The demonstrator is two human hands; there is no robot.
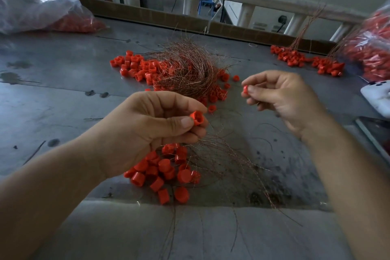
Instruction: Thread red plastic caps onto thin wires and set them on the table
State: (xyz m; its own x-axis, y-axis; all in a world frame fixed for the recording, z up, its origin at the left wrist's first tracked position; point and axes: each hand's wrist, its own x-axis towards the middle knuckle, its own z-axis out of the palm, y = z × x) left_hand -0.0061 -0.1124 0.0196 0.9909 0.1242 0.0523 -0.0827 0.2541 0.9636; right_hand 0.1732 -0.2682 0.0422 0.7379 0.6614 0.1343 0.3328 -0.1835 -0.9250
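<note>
Judging this as the threading step: the left hand (152, 124) should be keeping its cap's open end facing the wire tip and feeding straight, since wire this thin is likely buckling if angled. The left grip is pinching one red cap (197, 118) between thumb and fingertips, with thin wires (221, 154) trailing just below. The right hand (282, 93) is pinching a second cap (245, 89) at its fingertips, well apart, above the surface (63, 99); whether that grip is also holding a wire, I cannot tell

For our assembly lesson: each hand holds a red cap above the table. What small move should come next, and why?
Probably bring the right hand and right cap toward the left hand, which pinches the left cap with thin wires fanning out beneath it.
</note>
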